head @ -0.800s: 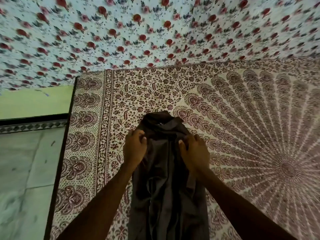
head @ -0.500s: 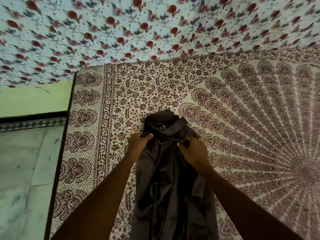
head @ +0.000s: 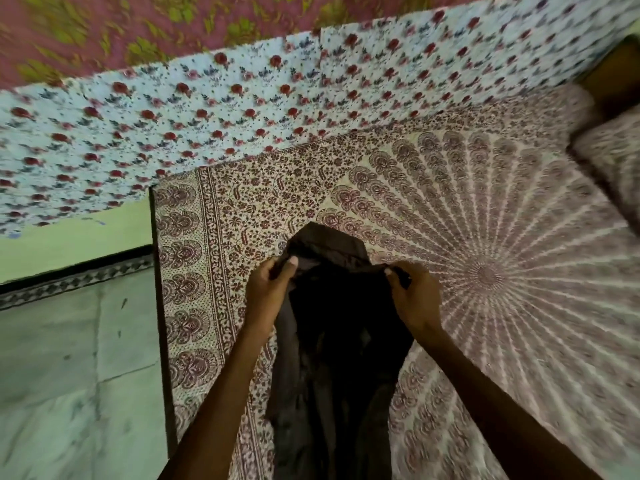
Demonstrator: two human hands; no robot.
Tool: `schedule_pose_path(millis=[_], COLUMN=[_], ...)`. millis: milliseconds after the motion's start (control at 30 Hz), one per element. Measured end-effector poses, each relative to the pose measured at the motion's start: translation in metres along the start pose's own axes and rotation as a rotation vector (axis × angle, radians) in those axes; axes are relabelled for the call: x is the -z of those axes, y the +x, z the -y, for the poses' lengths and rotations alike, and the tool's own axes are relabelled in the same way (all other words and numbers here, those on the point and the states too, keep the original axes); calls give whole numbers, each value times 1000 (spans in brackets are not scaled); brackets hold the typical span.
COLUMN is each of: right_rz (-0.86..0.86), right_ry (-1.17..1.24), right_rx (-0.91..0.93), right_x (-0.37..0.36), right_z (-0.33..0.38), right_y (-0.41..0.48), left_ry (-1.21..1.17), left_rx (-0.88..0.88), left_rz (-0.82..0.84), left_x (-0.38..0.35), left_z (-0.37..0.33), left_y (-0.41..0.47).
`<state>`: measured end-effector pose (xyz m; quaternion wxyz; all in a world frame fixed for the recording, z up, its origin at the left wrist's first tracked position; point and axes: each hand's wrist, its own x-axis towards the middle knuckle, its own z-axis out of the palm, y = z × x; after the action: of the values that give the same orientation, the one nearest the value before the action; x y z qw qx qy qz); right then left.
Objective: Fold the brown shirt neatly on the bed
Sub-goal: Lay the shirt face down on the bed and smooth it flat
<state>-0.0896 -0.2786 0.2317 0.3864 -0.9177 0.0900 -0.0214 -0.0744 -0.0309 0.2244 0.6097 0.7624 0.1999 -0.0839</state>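
The brown shirt [head: 332,358] lies lengthwise on the bed [head: 485,271], which is covered by a maroon and cream mandala sheet. Its collar end points away from me and its body runs down toward the bottom edge of the view. My left hand [head: 268,294] pinches the fabric at the left shoulder, just beside the collar. My right hand [head: 414,299] pinches the right shoulder. Between the two hands the cloth is spread and slightly raised, and the collar [head: 325,242] flops beyond them.
The bed's left edge [head: 157,306] drops to a pale marble floor [head: 69,375]. A second bed with a white sheet printed with red flowers [head: 242,109] adjoins the far side. A patterned pillow [head: 609,161] lies at the right.
My hands have moved apart along the shoulders, spreading the shirt's top wider. The view has tilted up, bringing the far wall cloth and the pillow into sight.
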Motion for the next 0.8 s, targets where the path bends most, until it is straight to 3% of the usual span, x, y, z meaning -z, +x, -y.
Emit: schedule_pose_path(millis=[100, 200, 367, 533, 667, 800], right_rz=[-26, 78, 277, 453, 305, -158], right_ry=[37, -39, -281, -274, -42, 165], right_rx=[-18, -49, -182, -34, 176, 383], right_x=[67, 123, 200, 274, 340, 401], right_z=[28, 40, 5, -27, -44, -49], right_y=[-37, -68, -101, -140, -182, -218], left_ry=[29, 60, 113, 175, 222, 292], left_rx=[-62, -120, -268, -451, -540, -622], left_rz=[26, 16, -164, -252, -406, -594], left_x=[12, 18, 13, -22, -44, -64], left_z=[-34, -65, -98, -126, -140, -159], left_y=[-51, -98, -169, -253, -316, -382])
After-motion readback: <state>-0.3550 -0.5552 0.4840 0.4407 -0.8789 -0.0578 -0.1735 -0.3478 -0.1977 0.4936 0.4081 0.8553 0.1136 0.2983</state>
